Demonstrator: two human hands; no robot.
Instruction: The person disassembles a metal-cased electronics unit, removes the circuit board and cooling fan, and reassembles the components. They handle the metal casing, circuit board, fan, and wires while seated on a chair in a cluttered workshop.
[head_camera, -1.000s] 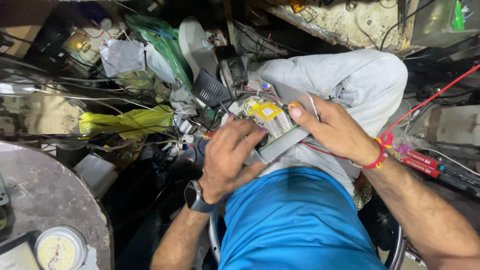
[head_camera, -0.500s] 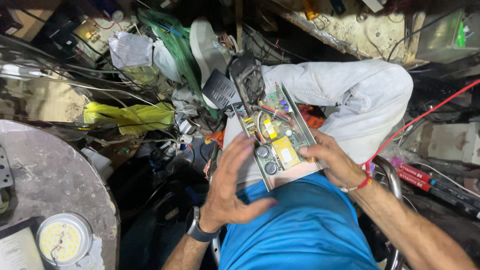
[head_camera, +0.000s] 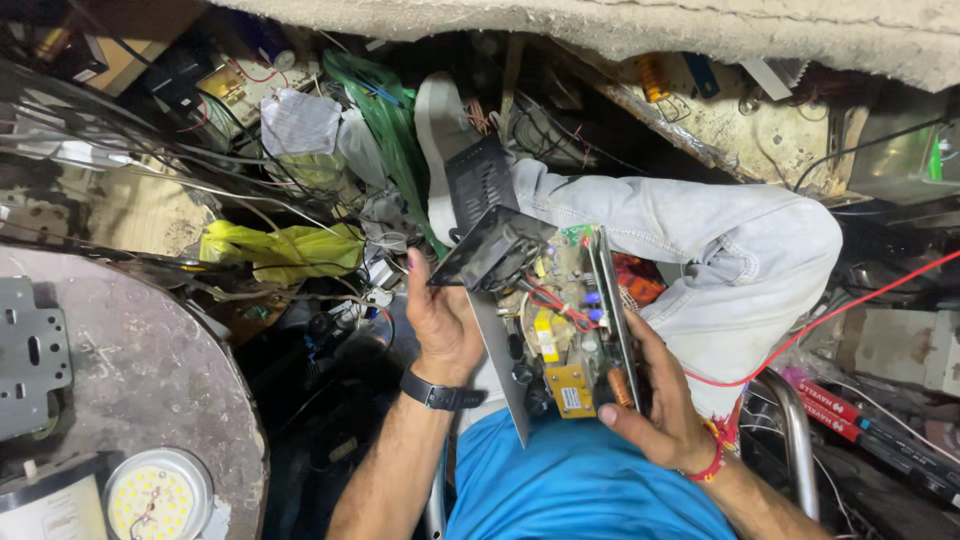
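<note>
1. Over the person's lap, an open power supply unit (head_camera: 565, 335) tilts on edge, circuit board facing right.
2. Left hand (head_camera: 440, 320) curls around its metal case's left side.
3. Right hand (head_camera: 660, 405) grips the lower right edge, fingers wrapped.
4. Yellow cloth (head_camera: 280, 250) lies well left among tangled wires.

Light falls brightest on the middle and upper right of the frame, where the pale trouser leg (head_camera: 700, 240) and the rough ledge (head_camera: 700, 30) along the top edge are well lit. The lower middle, under the clutter, sinks into deep shadow. The circuit board (head_camera: 565, 330) at centre is sharp. The left edge shows streaky glare and bent, stretched lines from wide-angle distortion.
</note>
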